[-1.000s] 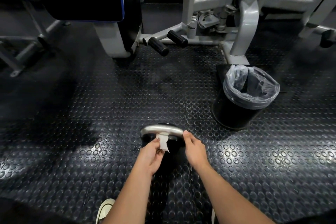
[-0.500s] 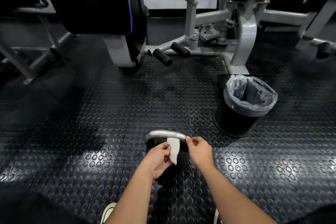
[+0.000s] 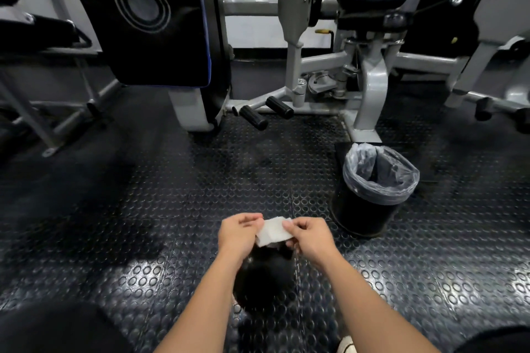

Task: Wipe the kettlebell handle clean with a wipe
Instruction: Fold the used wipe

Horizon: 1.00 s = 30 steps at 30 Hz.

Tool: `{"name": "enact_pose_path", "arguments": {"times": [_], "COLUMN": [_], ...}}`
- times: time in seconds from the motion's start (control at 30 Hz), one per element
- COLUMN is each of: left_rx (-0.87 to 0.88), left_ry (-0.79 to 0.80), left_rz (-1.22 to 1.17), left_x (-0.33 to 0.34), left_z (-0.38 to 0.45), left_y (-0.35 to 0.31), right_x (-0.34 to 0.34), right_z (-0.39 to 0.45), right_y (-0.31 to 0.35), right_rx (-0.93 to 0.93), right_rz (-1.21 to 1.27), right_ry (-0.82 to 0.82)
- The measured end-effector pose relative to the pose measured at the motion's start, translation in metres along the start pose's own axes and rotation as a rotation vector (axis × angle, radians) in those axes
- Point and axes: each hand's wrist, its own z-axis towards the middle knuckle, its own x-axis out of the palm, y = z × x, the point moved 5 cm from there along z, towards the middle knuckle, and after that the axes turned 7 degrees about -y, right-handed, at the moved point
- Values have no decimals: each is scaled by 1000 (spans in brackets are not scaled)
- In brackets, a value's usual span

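Observation:
A white wipe [image 3: 272, 231] is stretched between both hands just above the kettlebell. My left hand [image 3: 238, 233] pinches its left edge and my right hand [image 3: 308, 235] pinches its right edge. The black kettlebell [image 3: 266, 281] stands on the studded rubber floor directly below my hands. Its silver handle is hidden behind the wipe and my fingers.
A black waste bin [image 3: 372, 189] with a clear liner stands to the right, close to my right hand. Grey gym machine frames [image 3: 370, 94] with black foot pegs [image 3: 252, 117] cross the far side. A black padded machine [image 3: 149, 20] rises at the upper left. Studded rubber floor [image 3: 143, 209] lies to the left.
The wipe came off the handle, and my right hand left the handle to take the wipe's right edge. Both hands now hold it spread above the kettlebell. The camera tilted up.

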Motion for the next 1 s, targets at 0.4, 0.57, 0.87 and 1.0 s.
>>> {"name": "enact_pose_path", "arguments": {"times": [0.4, 0.57, 0.87, 1.0], "left_rx": [113, 134, 359, 430], "left_ry": [58, 175, 218, 240], "left_rz": [-28, -12, 168, 256], "left_x": [-3, 14, 52, 88], "left_z": [7, 0, -2, -1], "left_y": [-53, -67, -120, -140], "right_x": [-21, -26, -71, -104], "right_z": [8, 13, 32, 58], "right_y": [36, 51, 90, 92], "right_rx": [-51, -15, -86, -79], "right_rz": [224, 425, 301, 251], "right_ry": [-10, 94, 24, -90]}}
